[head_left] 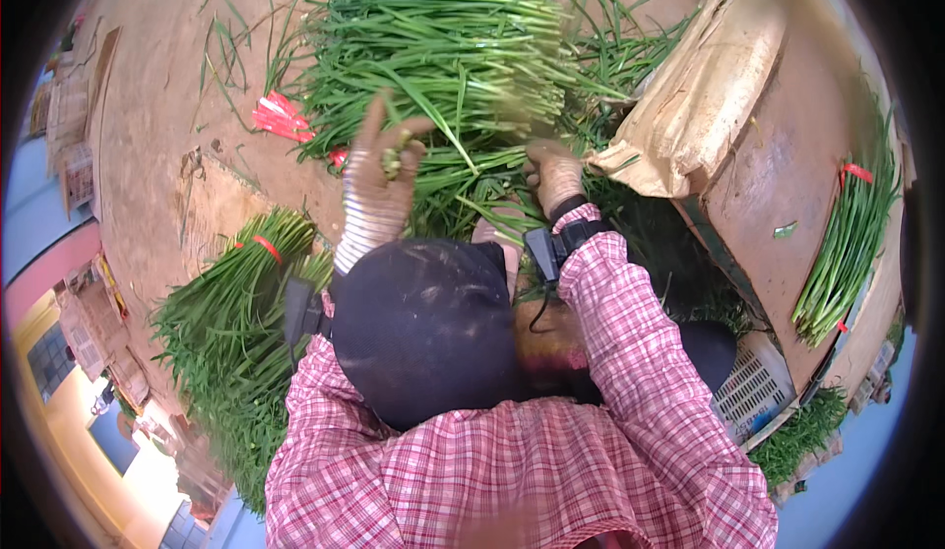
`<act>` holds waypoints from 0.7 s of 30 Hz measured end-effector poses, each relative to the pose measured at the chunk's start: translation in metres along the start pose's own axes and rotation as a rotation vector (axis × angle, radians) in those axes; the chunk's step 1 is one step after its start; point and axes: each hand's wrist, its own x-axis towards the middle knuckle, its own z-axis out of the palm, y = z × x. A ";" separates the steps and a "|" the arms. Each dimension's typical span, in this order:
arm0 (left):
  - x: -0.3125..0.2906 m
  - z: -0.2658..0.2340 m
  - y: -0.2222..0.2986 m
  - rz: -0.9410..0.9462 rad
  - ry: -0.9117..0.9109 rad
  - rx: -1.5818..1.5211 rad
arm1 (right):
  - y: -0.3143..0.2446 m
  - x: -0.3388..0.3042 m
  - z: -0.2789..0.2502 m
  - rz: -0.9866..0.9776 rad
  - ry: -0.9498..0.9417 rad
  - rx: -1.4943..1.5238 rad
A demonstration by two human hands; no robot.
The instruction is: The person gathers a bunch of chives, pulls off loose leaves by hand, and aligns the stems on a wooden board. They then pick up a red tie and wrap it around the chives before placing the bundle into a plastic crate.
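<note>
A large heap of long green garlic chives (433, 47) lies in front of me, its pale stalk ends toward the right. My left hand (387, 160), in a glove with a striped cuff, is at the heap's near edge with its fingers spread; motion blurs it a little. My right hand (554, 173) is closed around the pale ends of some chive stalks (492, 163) at the near right of the heap. Its fingertips are partly hidden. To the left of my left hand lie a bunch of red-and-white strips (282, 117) and a small red piece (338, 157).
A beige sack (699, 87) lies to the right of the heap. Beyond it, a banded chive bundle (847, 244) rests on a brown board (763, 224). More chives with a red band (246, 283) are at my left. A white plastic crate (753, 387) stands low right.
</note>
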 end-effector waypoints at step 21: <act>0.111 0.002 -0.056 0.651 -0.340 0.743 | -0.009 -0.035 0.022 0.003 -0.128 0.295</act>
